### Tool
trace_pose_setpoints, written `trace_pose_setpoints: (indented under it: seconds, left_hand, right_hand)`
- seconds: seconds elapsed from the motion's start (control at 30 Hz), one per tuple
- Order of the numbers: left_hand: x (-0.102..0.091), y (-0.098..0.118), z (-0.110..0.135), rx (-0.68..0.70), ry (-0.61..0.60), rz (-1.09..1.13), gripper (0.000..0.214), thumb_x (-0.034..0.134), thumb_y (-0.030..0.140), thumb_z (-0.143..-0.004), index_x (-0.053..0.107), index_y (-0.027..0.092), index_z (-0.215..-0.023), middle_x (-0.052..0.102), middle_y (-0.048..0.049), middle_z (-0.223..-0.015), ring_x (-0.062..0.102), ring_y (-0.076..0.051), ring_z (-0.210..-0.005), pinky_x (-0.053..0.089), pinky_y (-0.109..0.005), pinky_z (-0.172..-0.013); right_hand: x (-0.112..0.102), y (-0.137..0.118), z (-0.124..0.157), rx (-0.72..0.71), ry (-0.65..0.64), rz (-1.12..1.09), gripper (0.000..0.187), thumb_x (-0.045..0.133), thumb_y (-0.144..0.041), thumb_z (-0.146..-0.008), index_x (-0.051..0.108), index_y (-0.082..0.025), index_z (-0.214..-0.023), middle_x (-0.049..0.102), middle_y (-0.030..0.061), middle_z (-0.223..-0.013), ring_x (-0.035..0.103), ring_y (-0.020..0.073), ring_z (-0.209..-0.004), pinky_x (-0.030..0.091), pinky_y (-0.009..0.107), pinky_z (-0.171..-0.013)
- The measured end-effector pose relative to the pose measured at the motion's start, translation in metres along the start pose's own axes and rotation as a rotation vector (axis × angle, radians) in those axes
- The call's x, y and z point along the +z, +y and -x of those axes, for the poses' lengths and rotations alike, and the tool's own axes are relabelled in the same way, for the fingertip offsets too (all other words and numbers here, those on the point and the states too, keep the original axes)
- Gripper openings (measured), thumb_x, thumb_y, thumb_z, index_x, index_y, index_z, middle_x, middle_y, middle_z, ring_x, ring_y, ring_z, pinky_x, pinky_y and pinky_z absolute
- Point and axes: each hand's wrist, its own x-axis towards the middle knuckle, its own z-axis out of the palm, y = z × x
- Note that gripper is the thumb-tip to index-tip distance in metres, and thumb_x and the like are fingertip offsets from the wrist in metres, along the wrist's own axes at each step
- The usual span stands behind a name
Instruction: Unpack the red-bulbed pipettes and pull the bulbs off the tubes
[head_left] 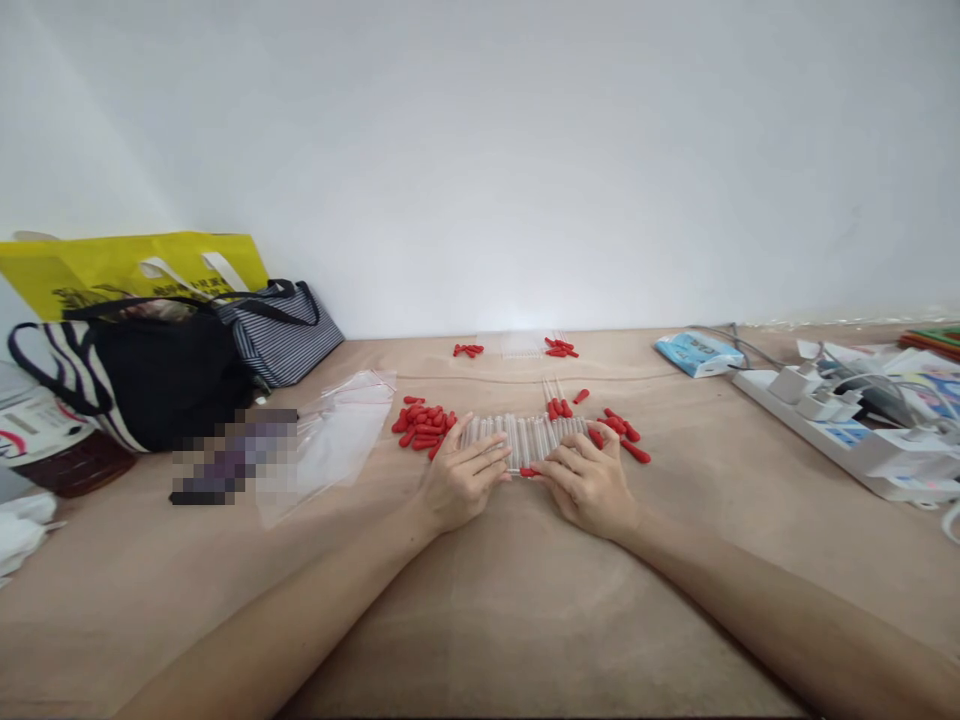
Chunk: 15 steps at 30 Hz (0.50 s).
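A row of clear glass dropper tubes (525,438) lies side by side on the table. In front of it, my left hand (466,480) is closed on one end of a thin glass tube (515,474). My right hand (586,488) pinches a red rubber bulb (529,471) at that tube's other end; how far the bulb sits on the glass is hidden by my fingers. Loose red bulbs (426,428) are heaped beside my left hand, and more bulbs (626,430) lie by my right. Behind the row, several droppers (556,408) have bulbs on their tubes.
Flat clear plastic bags (337,435) lie to the left, near a striped bag (281,330), a black bag (172,375) and a yellow bag (135,260). By the wall are more red-bulbed droppers (561,348). A power strip (840,435) and blue packet (697,353) are right.
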Motion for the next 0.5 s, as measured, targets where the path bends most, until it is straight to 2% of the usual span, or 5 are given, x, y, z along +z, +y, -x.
trace_pose_setpoints:
  seconds: [0.3,0.4,0.5]
  left_hand:
    - [-0.002,-0.005,0.006,-0.035,-0.019,0.057,0.018,0.047,0.014,-0.082,0.063,0.021,-0.085,0.069,-0.0013,-0.091,0.06,-0.017,-0.095,0.023,-0.05,-0.102]
    - [-0.007,-0.013,0.011,-0.162,0.011,0.018,0.015,0.048,0.017,-0.082,0.063,0.021,-0.084,0.069,-0.0017,-0.087,0.06,-0.018,-0.091,0.034,-0.045,-0.094]
    - [-0.009,-0.016,0.012,-0.357,0.01,0.045,0.019,0.044,0.023,-0.085,0.062,0.019,-0.083,0.064,-0.0043,-0.082,0.059,-0.016,-0.08,0.046,-0.032,-0.076]
  right_hand:
    - [-0.003,0.005,0.004,0.011,-0.035,-0.016,0.017,0.048,-0.019,-0.079,0.064,-0.023,-0.078,0.06,-0.0018,-0.067,0.05,0.0133,-0.075,0.021,0.041,-0.09]
    - [-0.005,0.013,0.005,0.113,0.014,-0.02,0.017,0.048,-0.022,-0.08,0.065,-0.023,-0.077,0.061,-0.0009,-0.069,0.05,0.0137,-0.074,0.023,0.039,-0.088]
    - [-0.005,0.022,0.003,0.237,0.08,-0.033,0.017,0.049,-0.026,-0.082,0.065,-0.026,-0.084,0.062,0.0002,-0.077,0.051,0.014,-0.075,0.026,0.035,-0.083]
